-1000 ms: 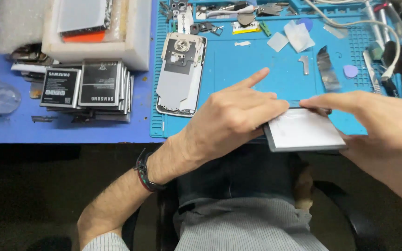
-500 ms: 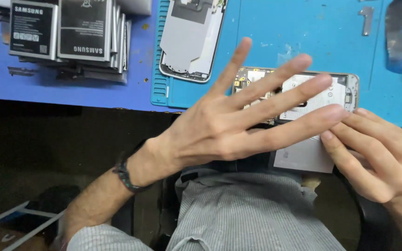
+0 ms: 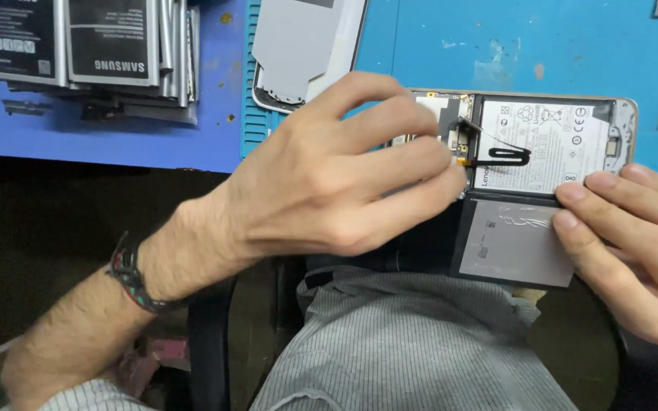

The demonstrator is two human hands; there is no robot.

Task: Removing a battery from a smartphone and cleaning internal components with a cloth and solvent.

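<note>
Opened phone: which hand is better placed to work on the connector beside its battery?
Probably the left hand: its fingertips already sit at the circuit board beside the battery, while the right hand braces the opened phone edge.

Opened phone at the near edge of the mat, between two hands

The opened phone [image 3: 550,144] lies on the mat [image 3: 496,46]; the loose panel [image 3: 512,243] sits just nearer, touching the right hand [image 3: 634,243]. The left hand [image 3: 329,175] covers the phone's left end. A back cover [image 3: 302,46] lies farther left, stacked batteries [image 3: 85,46] far left.

The left hand [image 3: 329,175] touches the open phone [image 3: 550,144]; the right hand [image 3: 634,243] holds a grey battery [image 3: 512,243].
</note>
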